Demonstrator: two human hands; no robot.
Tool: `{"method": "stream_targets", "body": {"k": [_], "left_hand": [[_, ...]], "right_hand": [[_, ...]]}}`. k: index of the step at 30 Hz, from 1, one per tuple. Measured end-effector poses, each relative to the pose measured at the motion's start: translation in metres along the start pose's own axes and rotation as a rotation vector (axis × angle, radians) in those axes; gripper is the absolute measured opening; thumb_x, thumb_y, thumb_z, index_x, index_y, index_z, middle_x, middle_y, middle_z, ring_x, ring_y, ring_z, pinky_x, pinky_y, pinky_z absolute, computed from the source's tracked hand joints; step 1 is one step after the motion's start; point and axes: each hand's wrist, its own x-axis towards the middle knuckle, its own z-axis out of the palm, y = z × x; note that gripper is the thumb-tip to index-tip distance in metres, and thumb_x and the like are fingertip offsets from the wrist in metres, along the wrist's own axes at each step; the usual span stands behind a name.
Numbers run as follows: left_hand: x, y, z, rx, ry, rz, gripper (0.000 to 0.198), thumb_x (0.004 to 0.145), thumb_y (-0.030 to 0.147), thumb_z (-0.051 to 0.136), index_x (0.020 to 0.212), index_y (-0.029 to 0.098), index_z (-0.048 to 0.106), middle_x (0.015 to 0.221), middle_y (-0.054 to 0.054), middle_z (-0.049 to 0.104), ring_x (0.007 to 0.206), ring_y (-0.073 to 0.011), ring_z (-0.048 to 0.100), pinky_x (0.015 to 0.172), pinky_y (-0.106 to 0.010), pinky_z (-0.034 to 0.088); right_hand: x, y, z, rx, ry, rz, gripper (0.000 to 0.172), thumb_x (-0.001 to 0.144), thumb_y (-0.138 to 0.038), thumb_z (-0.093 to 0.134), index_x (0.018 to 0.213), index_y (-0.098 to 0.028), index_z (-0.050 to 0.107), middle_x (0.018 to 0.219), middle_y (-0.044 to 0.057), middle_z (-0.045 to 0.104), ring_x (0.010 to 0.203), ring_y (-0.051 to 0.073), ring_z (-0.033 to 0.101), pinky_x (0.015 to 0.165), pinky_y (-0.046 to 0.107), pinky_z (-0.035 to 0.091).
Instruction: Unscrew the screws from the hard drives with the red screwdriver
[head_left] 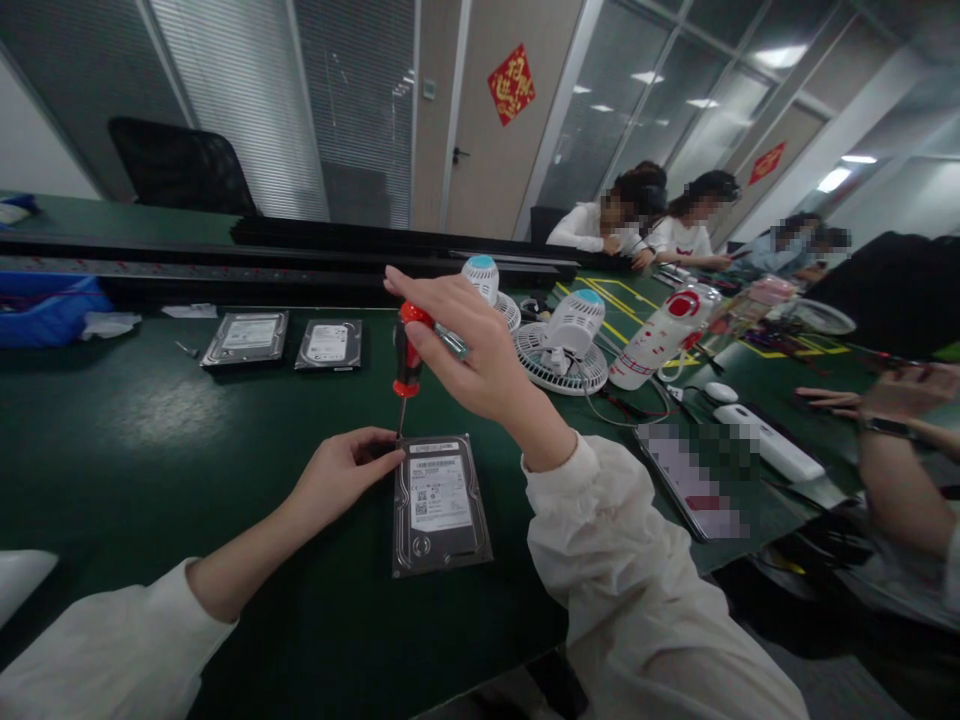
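Observation:
A hard drive (pixel 441 500) lies label up on the green table in front of me. My left hand (pixel 352 465) is closed at its upper left corner, thumb along the edge, fingertips close to the screwdriver's tip. A red and black screwdriver (pixel 407 360) stands nearly upright, its shaft reaching down to that corner. My right hand (pixel 472 345) has the handle between thumb and fingers, the fingers stretched out across the top. The screw under the tip is too small to make out.
Two more hard drives (pixel 246 338) (pixel 328 344) lie farther back, left of centre. A blue bin (pixel 52 308) stands at the far left. White fans (pixel 562 345), a bottle (pixel 660 340), a phone (pixel 694 480) and a power strip (pixel 769 442) occupy the right. Another person's arm (pixel 904 450) rests at the right edge.

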Motion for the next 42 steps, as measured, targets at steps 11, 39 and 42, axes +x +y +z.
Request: {"method": "stream_targets", "body": {"k": [11,39,42], "left_hand": [[0.0,-0.001,0.001,0.001,0.0,0.006,0.046,0.083,0.055,0.075,0.114,0.021,0.077,0.112,-0.008,0.08,0.101,-0.0289,0.075,0.089,-0.041,0.058],[-0.004,0.008,0.0,0.026,-0.016,-0.005,0.046,0.085,0.055,0.073,0.116,0.021,0.076,0.115,-0.008,0.079,0.104,-0.0297,0.074,0.093,-0.043,0.057],[-0.004,0.006,-0.001,0.056,-0.006,-0.015,0.048,0.086,0.056,0.073,0.118,0.021,0.075,0.115,-0.009,0.079,0.102,-0.0302,0.074,0.091,-0.045,0.057]], "right_hand": [[0.0,0.001,-0.001,0.002,0.024,-0.009,0.038,0.106,-0.031,0.046,0.136,-0.012,0.059,0.128,0.012,0.07,0.123,0.02,0.062,0.112,0.045,0.049],[-0.001,-0.004,-0.004,0.042,-0.1,0.076,0.041,0.108,-0.028,0.037,0.145,-0.014,0.048,0.132,0.012,0.067,0.124,0.018,0.063,0.105,0.037,0.056],[-0.001,-0.002,-0.004,-0.035,-0.054,0.105,0.04,0.105,-0.043,0.049,0.131,-0.015,0.06,0.111,0.009,0.071,0.106,0.02,0.066,0.095,0.04,0.059]]}}
